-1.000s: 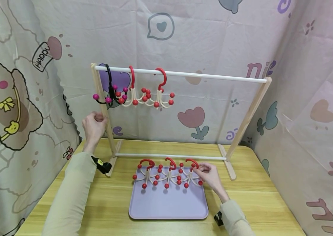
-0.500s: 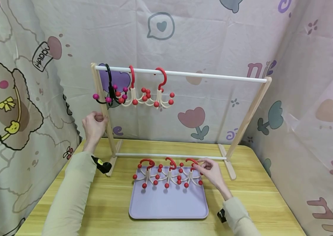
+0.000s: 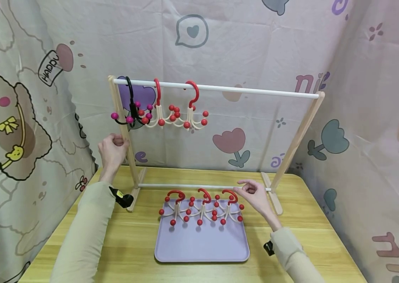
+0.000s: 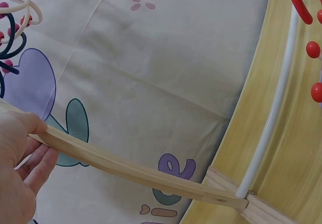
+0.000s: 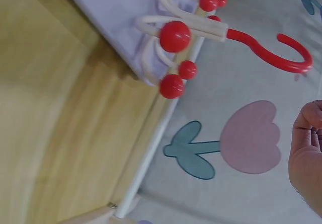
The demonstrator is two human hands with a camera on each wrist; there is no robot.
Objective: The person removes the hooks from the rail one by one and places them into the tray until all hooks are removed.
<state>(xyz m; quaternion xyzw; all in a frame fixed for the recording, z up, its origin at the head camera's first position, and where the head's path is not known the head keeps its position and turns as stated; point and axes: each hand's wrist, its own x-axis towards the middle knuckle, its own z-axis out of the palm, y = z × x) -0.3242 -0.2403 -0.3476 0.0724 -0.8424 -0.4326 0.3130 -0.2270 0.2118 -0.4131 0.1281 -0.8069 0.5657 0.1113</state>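
My left hand (image 3: 112, 153) pinches the left post (image 4: 126, 171) of a wooden rack, thumb on top and fingers beneath in the left wrist view. My right hand (image 3: 256, 196) is beside the right-hand red-hooked hanger (image 3: 229, 210), holding nothing, its fingers loosely bent. In the right wrist view a gap separates it from the red hook (image 5: 271, 57). That hanger stands hook-up on the lilac tray (image 3: 202, 245), alongside a middle hanger (image 3: 203, 212) and a left hanger (image 3: 176, 212). Each has cream arms tipped with red balls.
From the rack's white top rail (image 3: 249, 90) hang a black hanger (image 3: 133, 110) with magenta balls and two red-hooked hangers, one (image 3: 159, 114) left of the other (image 3: 190, 114). A lower white bar (image 3: 185, 186) crosses behind the tray. A printed curtain (image 3: 273, 39) surrounds the wooden table (image 3: 291, 243).
My right hand has let go of the right-hand hanger's hook and moved up and right. The hanger stays on the tray. My left hand keeps its grip on the post.
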